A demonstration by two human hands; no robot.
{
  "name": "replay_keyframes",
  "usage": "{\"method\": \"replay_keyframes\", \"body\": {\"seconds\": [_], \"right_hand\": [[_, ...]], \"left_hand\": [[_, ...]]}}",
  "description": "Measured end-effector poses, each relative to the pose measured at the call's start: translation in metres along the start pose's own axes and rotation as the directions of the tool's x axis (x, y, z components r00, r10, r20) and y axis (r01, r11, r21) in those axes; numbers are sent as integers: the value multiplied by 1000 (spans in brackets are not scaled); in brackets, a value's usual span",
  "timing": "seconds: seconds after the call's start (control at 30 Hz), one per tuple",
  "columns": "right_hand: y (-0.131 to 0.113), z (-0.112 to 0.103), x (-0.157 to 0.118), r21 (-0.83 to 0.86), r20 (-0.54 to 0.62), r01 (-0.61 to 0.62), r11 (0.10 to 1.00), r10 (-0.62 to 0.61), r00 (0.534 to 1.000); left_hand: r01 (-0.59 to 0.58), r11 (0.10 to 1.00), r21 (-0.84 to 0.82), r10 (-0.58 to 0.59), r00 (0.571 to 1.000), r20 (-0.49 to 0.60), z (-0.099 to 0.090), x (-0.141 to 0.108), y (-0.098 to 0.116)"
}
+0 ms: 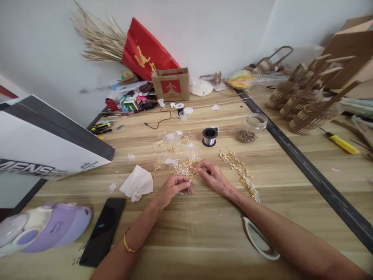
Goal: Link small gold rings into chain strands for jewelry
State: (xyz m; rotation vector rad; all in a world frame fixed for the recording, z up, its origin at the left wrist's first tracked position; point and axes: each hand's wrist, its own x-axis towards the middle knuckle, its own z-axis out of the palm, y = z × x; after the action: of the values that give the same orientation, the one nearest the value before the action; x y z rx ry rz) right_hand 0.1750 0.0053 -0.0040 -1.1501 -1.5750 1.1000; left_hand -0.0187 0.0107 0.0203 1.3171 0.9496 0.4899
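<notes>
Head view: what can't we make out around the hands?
All in the head view:
Silvery strand: partly covered by the left hand.
Right hand: can't tell whether its fingers hold anything; the hand itself hides the grip.
Looped handle: the rest is hidden by the right forearm.
Golden pieces: too small to count.

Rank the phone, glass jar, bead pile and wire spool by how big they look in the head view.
Phone, helped by being nearest the camera
Glass jar and bead pile: too alike to rank
Wire spool
</notes>
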Motion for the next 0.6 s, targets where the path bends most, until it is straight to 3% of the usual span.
{"method": "replay_keyframes", "body": {"seconds": [0.6], "right_hand": [[-1, -1, 0, 32, -33, -15, 999, 16, 999]], "left_hand": [[2, 1000, 12, -2, 1000, 26, 1, -2, 2]]}}
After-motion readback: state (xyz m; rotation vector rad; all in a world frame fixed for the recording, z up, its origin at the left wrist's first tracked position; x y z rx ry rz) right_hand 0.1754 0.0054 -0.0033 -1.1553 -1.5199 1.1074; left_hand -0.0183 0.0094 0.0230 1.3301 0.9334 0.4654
